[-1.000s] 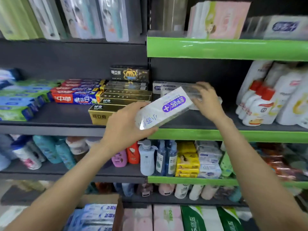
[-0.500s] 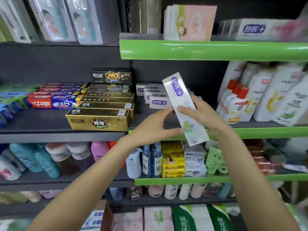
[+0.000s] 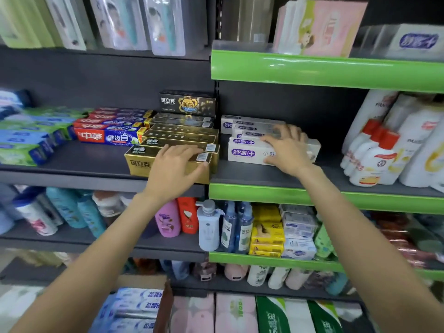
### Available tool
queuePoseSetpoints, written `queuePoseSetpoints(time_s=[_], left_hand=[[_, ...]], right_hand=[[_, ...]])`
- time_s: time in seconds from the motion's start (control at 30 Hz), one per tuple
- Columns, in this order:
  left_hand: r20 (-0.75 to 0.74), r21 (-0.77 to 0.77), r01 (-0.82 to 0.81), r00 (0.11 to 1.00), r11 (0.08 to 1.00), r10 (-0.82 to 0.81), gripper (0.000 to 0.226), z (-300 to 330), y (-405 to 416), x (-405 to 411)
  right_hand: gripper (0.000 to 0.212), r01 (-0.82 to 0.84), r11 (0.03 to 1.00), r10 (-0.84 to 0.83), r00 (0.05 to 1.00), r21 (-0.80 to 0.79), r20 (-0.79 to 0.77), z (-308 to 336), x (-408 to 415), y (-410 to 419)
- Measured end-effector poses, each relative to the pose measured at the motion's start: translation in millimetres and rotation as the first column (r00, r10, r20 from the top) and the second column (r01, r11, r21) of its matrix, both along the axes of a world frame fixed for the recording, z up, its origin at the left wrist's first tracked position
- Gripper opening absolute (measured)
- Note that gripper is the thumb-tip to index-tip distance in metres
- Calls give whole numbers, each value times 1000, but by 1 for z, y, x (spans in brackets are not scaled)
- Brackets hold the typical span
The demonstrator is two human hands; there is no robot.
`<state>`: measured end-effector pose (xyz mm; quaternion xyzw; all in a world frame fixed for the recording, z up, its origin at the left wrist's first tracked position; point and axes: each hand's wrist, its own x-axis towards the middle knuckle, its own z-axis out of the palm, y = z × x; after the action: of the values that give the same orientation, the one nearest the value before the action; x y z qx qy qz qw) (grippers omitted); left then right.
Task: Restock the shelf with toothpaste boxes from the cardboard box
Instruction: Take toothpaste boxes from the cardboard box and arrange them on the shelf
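Note:
A white toothpaste box (image 3: 242, 152) with a purple logo lies lengthwise at the front of the green-edged shelf (image 3: 264, 195). My right hand (image 3: 286, 150) is on it, fingers spread over its top and thumb on its front face. Several matching white boxes (image 3: 252, 127) are stacked just behind. My left hand (image 3: 175, 164) lies flat on the front gold toothpaste box (image 3: 139, 163) on the neighbouring dark shelf, holding nothing. At the bottom left the cardboard box (image 3: 144, 282) shows blue-and-white toothpaste boxes (image 3: 134, 306) inside.
Gold boxes (image 3: 182, 135) and red-and-blue boxes (image 3: 105, 137) fill the dark shelf to the left. White bottles with red caps (image 3: 374, 155) stand right of the white boxes. Shampoo bottles (image 3: 209, 227) and yellow packs (image 3: 266, 234) line the shelf below.
The white box, held upright in both hands half a second ago, now lies on the shelf under my right hand. My left hand let go and moved left onto the gold box.

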<state>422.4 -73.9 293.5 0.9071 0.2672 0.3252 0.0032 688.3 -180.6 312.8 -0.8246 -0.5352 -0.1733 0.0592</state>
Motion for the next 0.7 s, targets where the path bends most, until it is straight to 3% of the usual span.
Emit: queuePoseSetpoints(time_s=[0.1,0.2,0.27,0.37,0.43,0.5,0.6,0.7], left_hand=[[131,14,167,977,986,-168,45,2,-2,-3],[281,200,338,879,920,-385,29,1,-10,-12],[340,272,421,799,865,-496,24,-4,-20,-26],[346,261,532,727,805,-593,20,-30,-30,-60],[326,174,552,749,815,-577,20,-60,-30,-92],[275,-22,533,816,846,-508,18,-102,-19,-131],[88,-414,312,949,855,-303,23,-172,15,-189],[-51,-746,90,980,660,-191,21,-234,49,-247]], right_hand=[[54,-51,961,37,998,273,54,-17,-18,-9],[35,-191,835,198,979,516,44,-28,-64,-28],[29,-246,789,281,959,563,26,-38,-103,-44],[27,-303,780,334,942,547,45,-67,-163,-66],[25,-297,816,336,942,497,12,-96,-199,-73],[25,-264,879,329,938,397,-105,-131,-233,-70],[32,-189,979,204,930,77,-307,-180,-282,-53],[54,-231,925,58,871,-302,-488,-227,-329,-26]])
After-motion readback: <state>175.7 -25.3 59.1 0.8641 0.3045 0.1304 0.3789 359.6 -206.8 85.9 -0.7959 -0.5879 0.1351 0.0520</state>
